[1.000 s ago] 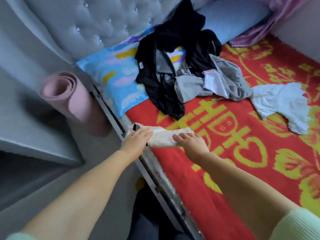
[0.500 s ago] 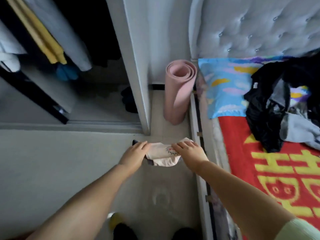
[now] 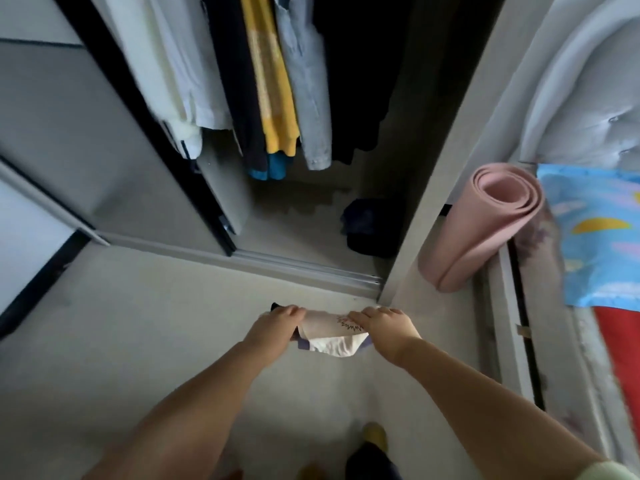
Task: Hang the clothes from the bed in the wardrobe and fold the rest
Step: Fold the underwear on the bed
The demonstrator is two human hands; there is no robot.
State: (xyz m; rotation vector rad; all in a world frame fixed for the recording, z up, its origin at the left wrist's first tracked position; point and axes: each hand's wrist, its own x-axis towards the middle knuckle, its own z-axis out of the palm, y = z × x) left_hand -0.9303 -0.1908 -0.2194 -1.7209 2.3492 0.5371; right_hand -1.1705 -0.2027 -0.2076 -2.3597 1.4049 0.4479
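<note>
A small folded cream garment (image 3: 329, 329) with a red zigzag print and dark trim hangs in the air above the floor. My left hand (image 3: 275, 323) grips its left end and my right hand (image 3: 382, 323) grips its right end. Straight ahead stands the open wardrobe (image 3: 304, 265), where several garments hang: white (image 3: 180, 81), dark, yellow (image 3: 273, 81) and pale grey (image 3: 308, 91). A dark bundle (image 3: 370, 226) lies on the wardrobe floor. The bed (image 3: 616, 323) shows only at the right edge, with its red cover and a blue patterned pillow (image 3: 602, 237).
A rolled pink mat (image 3: 485, 223) stands between the wardrobe's side panel (image 3: 433, 188) and the bed frame. A sliding door (image 3: 86, 140) with black edging covers the wardrobe's left part. My feet show at the bottom on the pale floor (image 3: 138, 323).
My view has swung left from the bed to the open wardrobe. Both hands have lifted the folded garment off the bed edge and carried it over the floor.
</note>
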